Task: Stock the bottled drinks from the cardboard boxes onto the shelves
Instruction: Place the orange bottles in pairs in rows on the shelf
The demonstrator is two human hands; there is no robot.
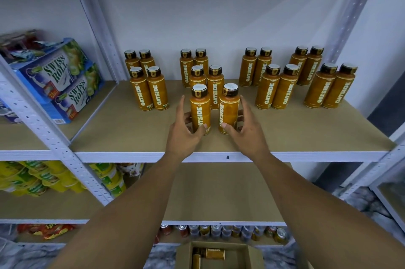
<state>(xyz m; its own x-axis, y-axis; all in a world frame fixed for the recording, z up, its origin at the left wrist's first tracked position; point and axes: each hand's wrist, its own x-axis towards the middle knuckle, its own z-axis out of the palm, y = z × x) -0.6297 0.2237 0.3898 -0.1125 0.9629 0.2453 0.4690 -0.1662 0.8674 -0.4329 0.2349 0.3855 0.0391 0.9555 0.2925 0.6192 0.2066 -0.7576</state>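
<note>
Two orange Oatside bottles stand upright near the front of the brown shelf [306, 135]. My left hand [186, 130] curls round the left bottle [199, 106], thumb on its lower front. My right hand [246, 128] wraps the right bottle [228, 106] the same way. Behind them stand several more Oatside bottles [276, 86] in small groups across the shelf. Below, an open cardboard box [219, 255] holds a few bottles lying inside.
Blue Swiss Roll boxes [59, 80] sit on the neighbouring shelf at left. Yellow packets [32, 178] fill the level below them. Cans [230, 231] line the lowest shelf. White metal uprights [54, 137] frame the bays. A brown shelf board [230, 192] lies under my forearms.
</note>
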